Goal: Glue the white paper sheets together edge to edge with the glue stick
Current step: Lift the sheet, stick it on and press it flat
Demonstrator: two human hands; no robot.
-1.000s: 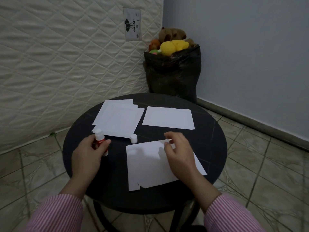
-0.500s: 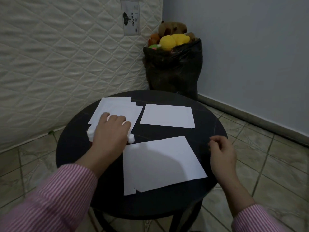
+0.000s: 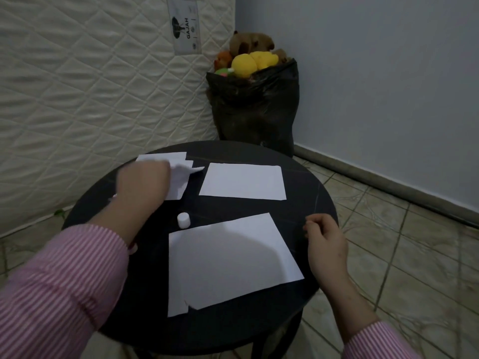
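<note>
Joined white sheets (image 3: 228, 260) lie flat at the near side of the round black table (image 3: 315, 203). A single white sheet (image 3: 243, 181) lies at the far right. My left hand (image 3: 142, 182), blurred, is closed on the paper stack (image 3: 181, 174) at the far left, and the top sheet's right corner is lifted and bent. The glue stick is hidden; a small pale tip pokes out left of this hand. The white cap (image 3: 183, 220) stands between the stack and the near sheets. My right hand (image 3: 324, 239) rests at the table's right edge, fingers curled, holding nothing.
A black bag (image 3: 254, 110) stuffed with plush toys stands in the corner behind the table. A quilted mattress (image 3: 90, 86) leans against the wall on the left. Tiled floor surrounds the table.
My left hand went from the table's near left, holding the glue stick, up onto the paper stack and bent its top sheet. My right hand left the near sheets for the table's right edge.
</note>
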